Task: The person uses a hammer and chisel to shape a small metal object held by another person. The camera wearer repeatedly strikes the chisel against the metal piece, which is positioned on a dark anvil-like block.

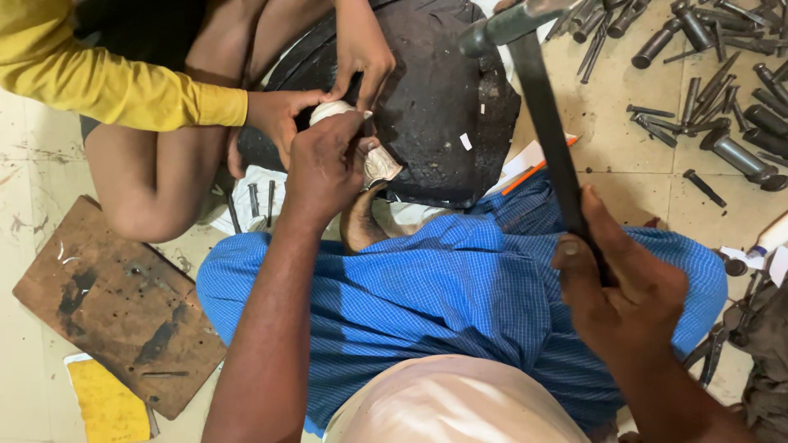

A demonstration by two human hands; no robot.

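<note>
Looking down from the head camera: person sits on the floor [33,246], blue checked cloth [460,287] across the lap, working on a black rubber tyre piece [435,107] just ahead of the knees. Left hand [324,168] has its fingers closed round a small whitish lump [332,111], pinning it against the tyre's edge. Right hand [628,287] is wrapped tight on the dark handle of a hammer [546,139], head raised up at the top of frame, well clear of the lump. A second person in a yellow sleeve [107,82] has both hands [283,119] on the same spot, touching the lump and the tyre rim. My read: this is the hold-and-strike step, hammer cocked, blow not landed. Next move calls for a straight drop onto the lump with four hands crowded round it, so aim matters more than force. Dark metal punches and bolts [706,74] lie scattered on the floor to the right, a few nails [263,201] on white paper by the left knee. Stained wooden board [119,303] lies on the floor at left, a flat yellow packet [107,402] half under its lower corner, print not legible. White paper scrap with an orange strip [529,168] pokes out under the tyre's right side.
</note>
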